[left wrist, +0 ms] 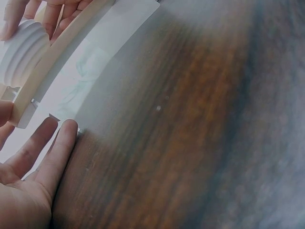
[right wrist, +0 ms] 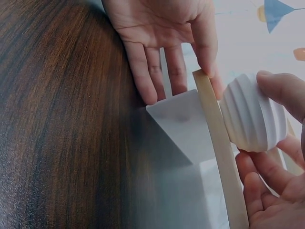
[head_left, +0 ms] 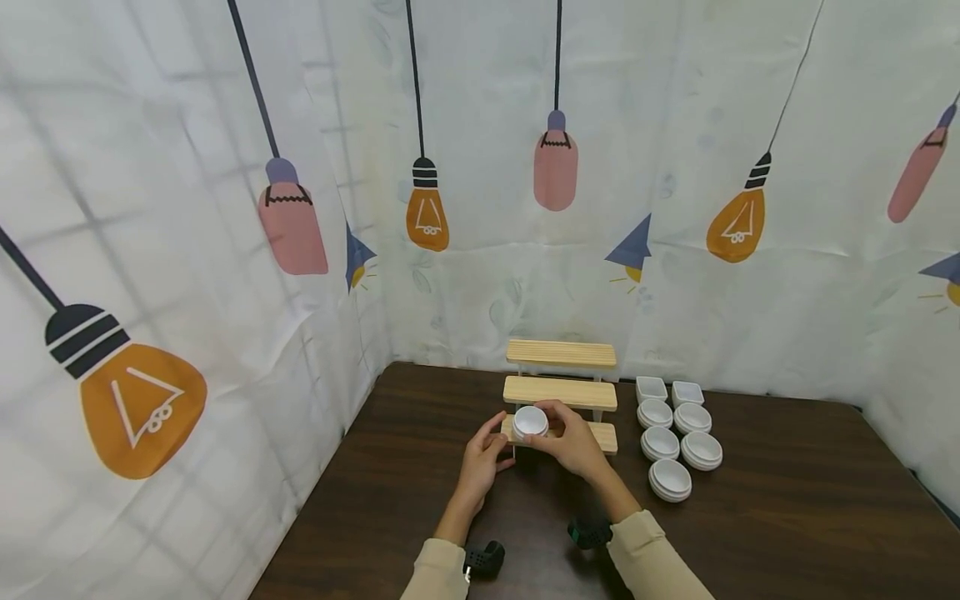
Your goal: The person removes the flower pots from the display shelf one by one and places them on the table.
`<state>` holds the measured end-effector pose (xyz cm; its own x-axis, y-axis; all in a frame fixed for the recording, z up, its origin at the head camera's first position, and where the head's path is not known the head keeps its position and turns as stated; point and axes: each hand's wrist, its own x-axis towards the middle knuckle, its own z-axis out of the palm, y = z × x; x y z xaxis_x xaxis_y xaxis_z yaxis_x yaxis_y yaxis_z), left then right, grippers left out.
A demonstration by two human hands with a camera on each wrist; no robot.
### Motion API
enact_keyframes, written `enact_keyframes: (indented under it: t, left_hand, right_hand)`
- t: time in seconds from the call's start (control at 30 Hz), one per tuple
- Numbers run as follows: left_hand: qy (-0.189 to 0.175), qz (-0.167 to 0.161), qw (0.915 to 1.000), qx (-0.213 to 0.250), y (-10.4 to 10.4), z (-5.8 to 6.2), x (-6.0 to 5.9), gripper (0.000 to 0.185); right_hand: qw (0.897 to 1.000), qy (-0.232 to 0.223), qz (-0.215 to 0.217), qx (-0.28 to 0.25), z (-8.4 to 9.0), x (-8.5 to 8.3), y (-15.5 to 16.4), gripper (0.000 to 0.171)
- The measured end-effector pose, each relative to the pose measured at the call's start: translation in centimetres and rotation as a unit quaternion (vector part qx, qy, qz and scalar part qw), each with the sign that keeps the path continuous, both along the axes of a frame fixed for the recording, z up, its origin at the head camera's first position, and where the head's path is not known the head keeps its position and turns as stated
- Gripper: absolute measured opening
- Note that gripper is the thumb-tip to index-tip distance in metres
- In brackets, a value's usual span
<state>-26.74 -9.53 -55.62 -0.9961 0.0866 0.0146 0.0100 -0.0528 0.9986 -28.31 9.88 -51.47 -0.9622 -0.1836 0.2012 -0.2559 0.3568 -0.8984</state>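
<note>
Small white ribbed bowl [head_left: 530, 422] sitting at the left end of the lowest wooden step of the rack [head_left: 603, 437], mouth turned up and slightly toward the camera; round, so no long axis to tell. Right hand [head_left: 573, 442] curled around the bowl, thumb and fingertips pinching its ribbed sides. Left hand [head_left: 482, 463] open, fingers straight and relaxed, touching the left end of the same step, tips down on the brown table [head_left: 787, 508]. More white bowls [head_left: 678, 442] clustered just right of the rack.
</note>
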Motion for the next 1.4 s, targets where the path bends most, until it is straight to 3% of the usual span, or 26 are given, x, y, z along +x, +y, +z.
enact_keyframes:
  t: [0.5,0.8,1.4]
  left_hand:
    - [0.004,-0.002,1.0000,0.002,0.0,0.2,0.2,0.049]
    - [0.008,-0.003,1.0000,0.004,0.0,0.2,0.1,0.049]
    - [0.012,0.002,0.9999,-0.004,0.0,-0.3,0.1,0.048]
  right_hand:
    - [0.999,-0.005,0.011,-0.042,-0.2,0.4,0.6,0.060]
    - [0.998,-0.004,-0.044,-0.050,0.7,2.1,1.2,0.060]
    - [0.997,0.019,-0.066,-0.045,1.0,3.9,5.4,0.059]
